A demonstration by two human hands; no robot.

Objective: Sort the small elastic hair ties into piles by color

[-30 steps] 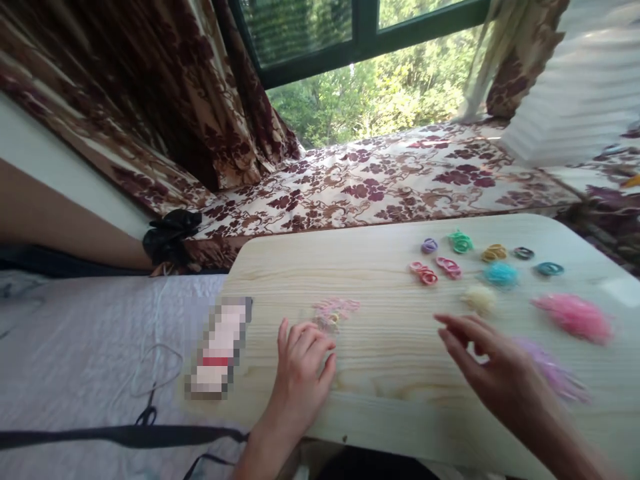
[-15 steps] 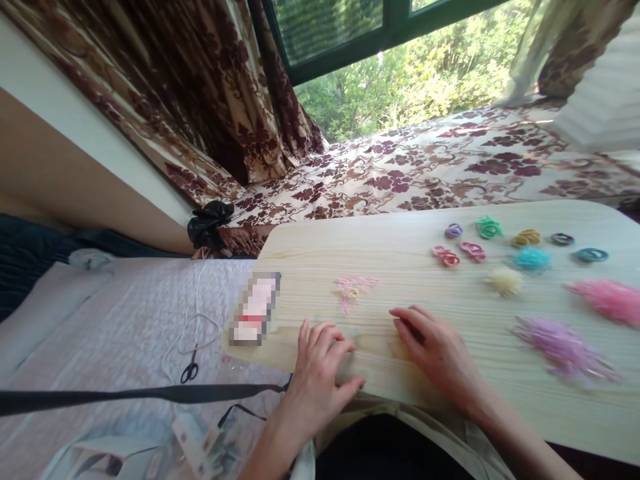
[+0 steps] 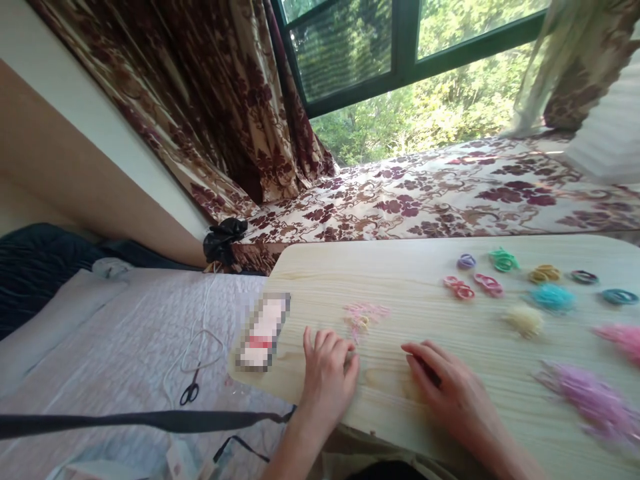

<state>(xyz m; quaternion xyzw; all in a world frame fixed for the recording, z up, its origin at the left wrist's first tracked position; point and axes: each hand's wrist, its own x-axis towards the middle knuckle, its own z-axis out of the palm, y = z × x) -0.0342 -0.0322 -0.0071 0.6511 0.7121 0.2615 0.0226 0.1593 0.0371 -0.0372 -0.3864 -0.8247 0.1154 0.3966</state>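
My left hand [image 3: 330, 368] lies palm down near the table's front left, fingers loosely stretched and holding nothing visible. Just beyond its fingertips is a small scattered pile of pink rubber bands [image 3: 367, 312] with a pale yellow band [image 3: 363, 324] among them. To the right, my right hand [image 3: 453, 387] rests on its side with loosely curved fingers. Its thumb is slightly apart from the index finger, and nothing shows between them. Both hands are on the light wooden table [image 3: 380, 380], apart from each other.
Hair ties [image 3: 487, 285] in several colours sit at the back right. Nearer are turquoise bands [image 3: 551, 297], a cream pile [image 3: 523, 321], a purple pile [image 3: 590, 397] and a pink pile [image 3: 620, 341]. A blurred-out phone-like object [image 3: 263, 331] lies left; scissors [image 3: 190, 392] lie on the bed [image 3: 140, 340].
The view has tilted upward, so the table and hands sit lower in the picture. My left thumb has drawn in towards the fingers. My right hand keeps about the same pose.
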